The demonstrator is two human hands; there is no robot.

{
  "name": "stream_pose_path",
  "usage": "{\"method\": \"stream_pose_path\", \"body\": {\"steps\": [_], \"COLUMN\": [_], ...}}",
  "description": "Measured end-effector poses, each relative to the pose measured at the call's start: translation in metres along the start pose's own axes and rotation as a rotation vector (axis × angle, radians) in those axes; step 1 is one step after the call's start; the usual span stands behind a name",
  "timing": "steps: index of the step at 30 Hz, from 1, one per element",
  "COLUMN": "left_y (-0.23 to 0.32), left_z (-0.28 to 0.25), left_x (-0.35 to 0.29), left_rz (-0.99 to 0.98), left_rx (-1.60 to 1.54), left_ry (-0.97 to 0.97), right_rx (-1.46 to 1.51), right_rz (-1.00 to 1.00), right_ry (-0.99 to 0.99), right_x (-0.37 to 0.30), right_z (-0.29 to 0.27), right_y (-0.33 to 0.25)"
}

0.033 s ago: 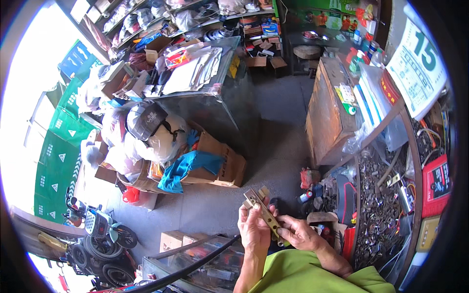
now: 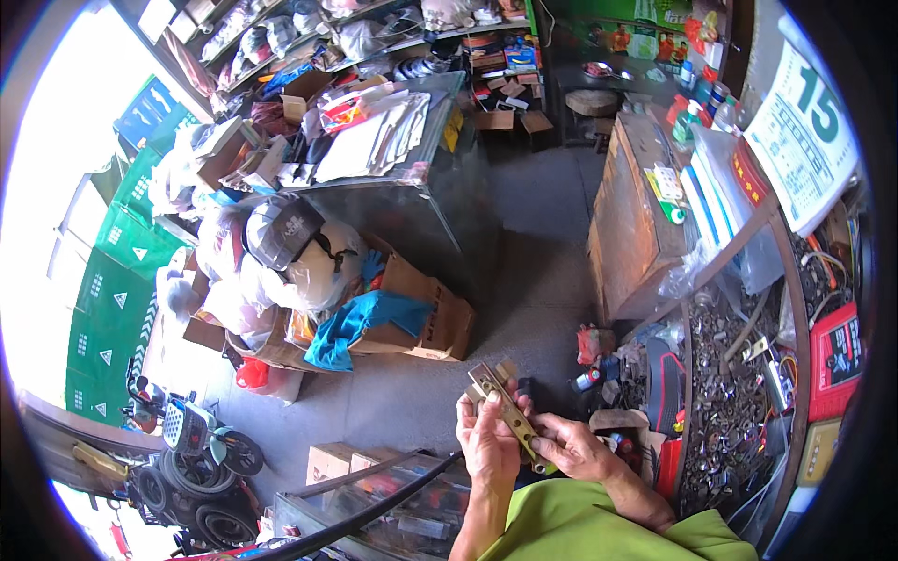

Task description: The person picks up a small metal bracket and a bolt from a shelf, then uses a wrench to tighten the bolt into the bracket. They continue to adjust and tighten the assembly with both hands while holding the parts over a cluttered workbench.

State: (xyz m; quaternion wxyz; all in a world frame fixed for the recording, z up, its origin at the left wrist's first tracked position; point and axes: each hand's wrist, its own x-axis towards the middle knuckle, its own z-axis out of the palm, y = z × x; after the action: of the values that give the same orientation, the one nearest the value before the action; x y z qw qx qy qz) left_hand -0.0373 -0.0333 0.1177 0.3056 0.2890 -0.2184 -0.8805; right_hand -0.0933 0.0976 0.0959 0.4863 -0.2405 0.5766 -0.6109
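Observation:
A flat brass-coloured metal hinge plate with holes is held up in front of me over the shop floor. My left hand grips its upper part, thumb on the face. My right hand pinches its lower end from the right. Both forearms come up from the lower edge, above a green sleeve.
A cardboard box with blue cloth and a helmet lies left. A wooden counter and a tray of metal parts stand right. A glass display case is below, a motorbike at lower left.

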Motion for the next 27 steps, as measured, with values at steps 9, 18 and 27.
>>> {"method": "stream_pose_path", "body": {"steps": [9,18,27], "left_y": [0.047,0.15,0.257], "left_z": [0.006,-0.006,-0.049], "left_x": [0.059,0.175,0.253], "left_rz": [0.124,0.36,0.514], "left_rx": [0.01,-0.034,-0.132], "left_ry": [0.008,0.153,0.367], "right_rx": [0.099,0.0,-0.338], "right_rz": [0.046,0.072,0.011], "right_ry": [-0.093,-0.342,-0.398], "right_x": [0.087,0.26,0.38], "right_z": [0.013,0.053,0.101], "right_y": [-0.033,-0.067,-0.107]}}
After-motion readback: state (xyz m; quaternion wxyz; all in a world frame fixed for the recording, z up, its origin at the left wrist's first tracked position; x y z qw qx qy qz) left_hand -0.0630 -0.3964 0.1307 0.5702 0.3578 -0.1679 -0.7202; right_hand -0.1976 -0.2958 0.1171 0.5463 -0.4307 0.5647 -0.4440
